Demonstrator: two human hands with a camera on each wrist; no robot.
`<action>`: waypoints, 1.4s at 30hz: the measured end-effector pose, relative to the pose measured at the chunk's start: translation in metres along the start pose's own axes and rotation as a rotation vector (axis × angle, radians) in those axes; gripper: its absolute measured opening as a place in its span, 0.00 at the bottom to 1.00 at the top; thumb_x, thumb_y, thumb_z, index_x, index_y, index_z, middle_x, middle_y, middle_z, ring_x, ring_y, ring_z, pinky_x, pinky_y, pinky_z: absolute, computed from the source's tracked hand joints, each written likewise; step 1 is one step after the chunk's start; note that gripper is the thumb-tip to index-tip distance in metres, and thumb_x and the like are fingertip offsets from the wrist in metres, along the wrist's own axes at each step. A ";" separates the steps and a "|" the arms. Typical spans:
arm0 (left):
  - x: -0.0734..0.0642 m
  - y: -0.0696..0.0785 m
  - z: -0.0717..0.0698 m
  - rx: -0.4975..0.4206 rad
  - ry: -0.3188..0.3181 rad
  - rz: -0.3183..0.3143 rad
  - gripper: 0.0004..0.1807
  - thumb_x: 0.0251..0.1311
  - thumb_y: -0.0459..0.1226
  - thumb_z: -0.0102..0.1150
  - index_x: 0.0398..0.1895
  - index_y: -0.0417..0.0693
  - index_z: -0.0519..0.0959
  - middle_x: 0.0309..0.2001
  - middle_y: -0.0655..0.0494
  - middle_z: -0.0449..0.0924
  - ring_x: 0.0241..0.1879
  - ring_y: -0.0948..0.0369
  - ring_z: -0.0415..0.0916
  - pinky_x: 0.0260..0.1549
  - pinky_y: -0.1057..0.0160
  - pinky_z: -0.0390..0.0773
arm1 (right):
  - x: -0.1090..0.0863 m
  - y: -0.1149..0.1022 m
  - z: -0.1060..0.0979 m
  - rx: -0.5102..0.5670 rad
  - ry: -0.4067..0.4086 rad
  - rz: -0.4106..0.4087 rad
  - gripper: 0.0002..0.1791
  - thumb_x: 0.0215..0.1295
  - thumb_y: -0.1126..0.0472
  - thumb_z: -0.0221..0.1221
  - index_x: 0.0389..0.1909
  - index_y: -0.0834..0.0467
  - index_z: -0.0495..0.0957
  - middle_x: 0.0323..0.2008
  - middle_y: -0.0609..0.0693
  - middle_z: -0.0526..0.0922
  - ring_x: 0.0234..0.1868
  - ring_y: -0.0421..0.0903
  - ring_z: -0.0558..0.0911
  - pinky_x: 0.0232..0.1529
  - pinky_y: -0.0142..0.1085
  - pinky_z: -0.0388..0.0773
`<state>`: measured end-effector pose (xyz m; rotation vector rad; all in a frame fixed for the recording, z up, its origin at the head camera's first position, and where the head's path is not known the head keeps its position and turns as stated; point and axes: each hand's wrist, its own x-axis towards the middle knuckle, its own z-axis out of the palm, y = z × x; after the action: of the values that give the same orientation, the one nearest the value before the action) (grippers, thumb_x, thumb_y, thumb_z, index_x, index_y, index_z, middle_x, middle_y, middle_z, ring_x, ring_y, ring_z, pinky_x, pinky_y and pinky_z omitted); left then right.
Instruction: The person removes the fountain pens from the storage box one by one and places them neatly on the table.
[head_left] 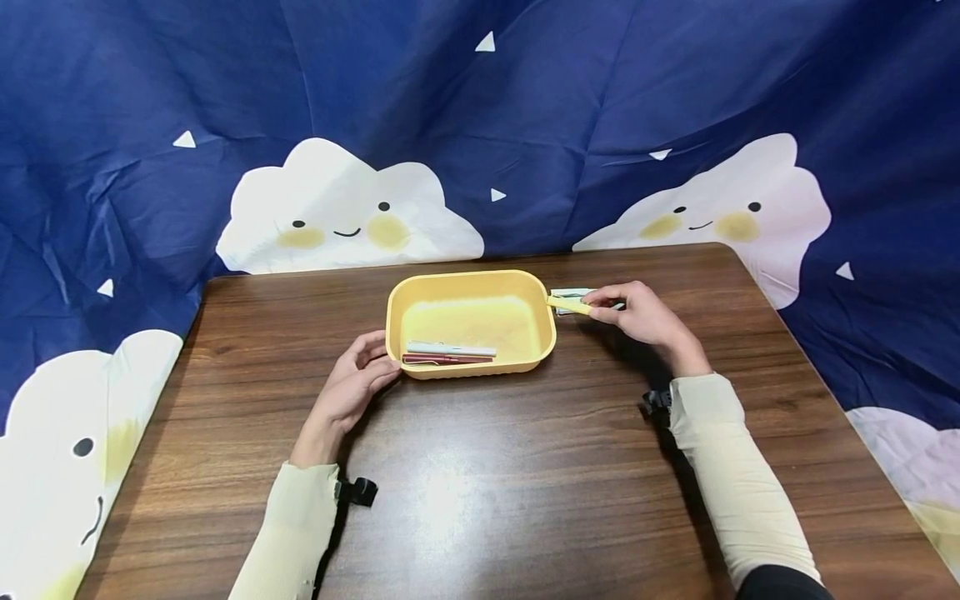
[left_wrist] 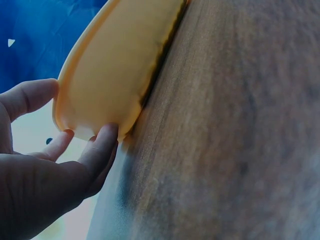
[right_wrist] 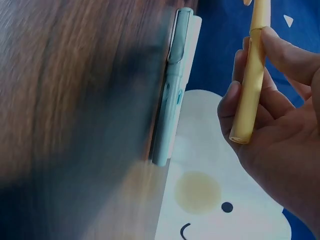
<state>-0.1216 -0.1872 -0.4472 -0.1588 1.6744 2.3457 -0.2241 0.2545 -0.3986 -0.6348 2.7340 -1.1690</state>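
While left hand grips the box at eight o'clock, right hand pinches a yellow pen at three.

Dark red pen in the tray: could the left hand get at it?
Likely yes: the left hand touches the yellow tray close to the dark red pen, and the open top leaves the way free.
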 end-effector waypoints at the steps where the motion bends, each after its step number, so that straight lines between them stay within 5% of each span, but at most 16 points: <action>1: 0.000 0.000 0.000 0.001 0.000 -0.001 0.35 0.63 0.19 0.53 0.73 0.30 0.55 0.63 0.35 0.60 0.49 0.59 0.76 0.56 0.63 0.79 | -0.001 0.001 -0.001 0.000 -0.001 0.005 0.08 0.66 0.70 0.65 0.45 0.66 0.86 0.37 0.57 0.86 0.37 0.44 0.78 0.36 0.31 0.75; 19: 0.001 0.001 0.000 -0.004 0.001 -0.001 0.35 0.64 0.18 0.53 0.73 0.31 0.55 0.62 0.36 0.61 0.50 0.59 0.76 0.53 0.66 0.80 | -0.004 0.032 -0.004 -0.088 -0.089 0.026 0.09 0.66 0.68 0.66 0.46 0.63 0.87 0.39 0.56 0.87 0.39 0.49 0.77 0.39 0.29 0.72; 27: 0.000 0.001 -0.001 0.001 -0.002 -0.002 0.35 0.64 0.19 0.53 0.73 0.31 0.55 0.62 0.36 0.61 0.51 0.58 0.76 0.56 0.63 0.79 | 0.000 0.034 0.000 -0.140 -0.127 0.027 0.10 0.66 0.69 0.66 0.47 0.63 0.87 0.44 0.58 0.87 0.39 0.50 0.79 0.42 0.40 0.75; 42: 0.001 0.000 -0.001 -0.006 -0.003 -0.003 0.35 0.64 0.18 0.53 0.73 0.31 0.55 0.60 0.38 0.62 0.50 0.59 0.76 0.54 0.65 0.80 | 0.004 0.039 0.006 -0.191 -0.089 0.037 0.10 0.64 0.70 0.67 0.46 0.62 0.87 0.39 0.56 0.86 0.40 0.52 0.80 0.43 0.44 0.76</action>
<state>-0.1226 -0.1879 -0.4473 -0.1593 1.6648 2.3479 -0.2397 0.2730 -0.4303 -0.6364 2.7898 -0.8567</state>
